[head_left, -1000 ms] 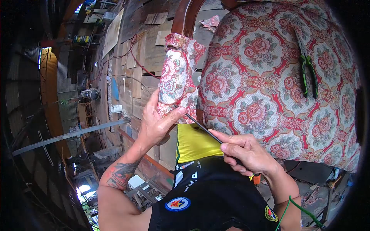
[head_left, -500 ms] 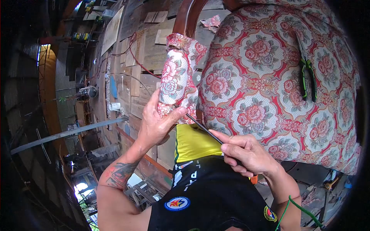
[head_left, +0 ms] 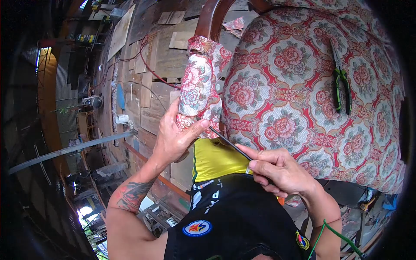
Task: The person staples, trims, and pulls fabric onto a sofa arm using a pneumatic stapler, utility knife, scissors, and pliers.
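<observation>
Floral fabric wraps a padded armrest [head_left: 195, 89] on a dark wooden chair frame [head_left: 212, 21]. My left hand [head_left: 175, 134] is closed round the armrest's near end, its thumb on top by the tip of a thin black rod [head_left: 229, 144]. The rod slants down to the right into my right hand [head_left: 275, 171], whose fingers are wrapped round it. The tip of the rod meets the fabric under my left thumb. Right of the armrest is a large seat cushion [head_left: 286, 95] in the same floral fabric. Green-and-black pliers [head_left: 341, 84] lie on it.
A fabric scrap [head_left: 234, 24] lies beyond the armrest. Wooden boards [head_left: 171, 56] and a red cord [head_left: 149, 67] are on the floor. A white cup [head_left: 122, 118] and a long metal bar [head_left: 73, 149] are at the left. A green cord [head_left: 342, 238] hangs at the lower right.
The view has shifted slightly. My hands hold nearly the same pose on the armrest and the rod, and the pliers remain on the cushion.
</observation>
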`<control>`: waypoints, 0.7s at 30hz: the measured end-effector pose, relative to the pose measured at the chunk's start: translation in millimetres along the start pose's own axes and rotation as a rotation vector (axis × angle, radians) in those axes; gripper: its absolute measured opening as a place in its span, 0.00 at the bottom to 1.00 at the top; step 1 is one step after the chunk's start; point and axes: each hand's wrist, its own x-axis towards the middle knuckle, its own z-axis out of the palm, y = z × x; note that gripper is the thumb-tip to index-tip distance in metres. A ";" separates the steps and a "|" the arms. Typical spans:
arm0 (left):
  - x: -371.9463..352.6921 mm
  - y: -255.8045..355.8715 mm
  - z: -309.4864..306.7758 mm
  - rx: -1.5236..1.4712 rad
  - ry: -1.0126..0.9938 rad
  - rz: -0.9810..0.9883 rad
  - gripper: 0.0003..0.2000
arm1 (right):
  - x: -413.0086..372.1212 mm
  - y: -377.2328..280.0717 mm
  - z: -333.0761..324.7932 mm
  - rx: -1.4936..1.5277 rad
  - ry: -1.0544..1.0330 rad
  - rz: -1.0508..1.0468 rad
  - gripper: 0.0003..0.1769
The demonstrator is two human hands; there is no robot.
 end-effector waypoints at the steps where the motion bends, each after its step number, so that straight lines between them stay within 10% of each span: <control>1: -0.5 0.5 0.0 -0.008 -0.001 -0.004 0.31 | -0.3 -0.7 0.4 0.000 0.001 0.003 0.25; 21: -0.1 -2.9 -2.7 -0.029 0.002 -0.020 0.31 | -7.7 -17.7 5.6 0.021 0.030 0.068 0.21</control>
